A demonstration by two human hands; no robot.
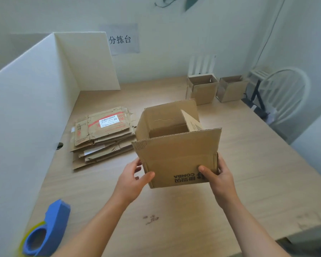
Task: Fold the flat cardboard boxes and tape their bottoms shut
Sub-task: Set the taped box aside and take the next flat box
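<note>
I hold an opened brown cardboard box (176, 154) above the wooden table (248, 173), its flaps standing up and black print upside down on the near wall. My left hand (135, 179) grips its lower left corner, thumb on the front. My right hand (218, 176) grips the lower right corner, thumb over the print. A stack of flat cardboard boxes (102, 134) lies to the left. A blue tape dispenser (46, 230) with yellowish tape sits at the near left edge.
Two folded boxes (202, 89) (231, 89) stand open at the table's far right. A white partition board (30, 108) walls off the left side and back left. A white chair (283, 95) stands beyond the right edge. A paper sign (120, 39) hangs on the wall.
</note>
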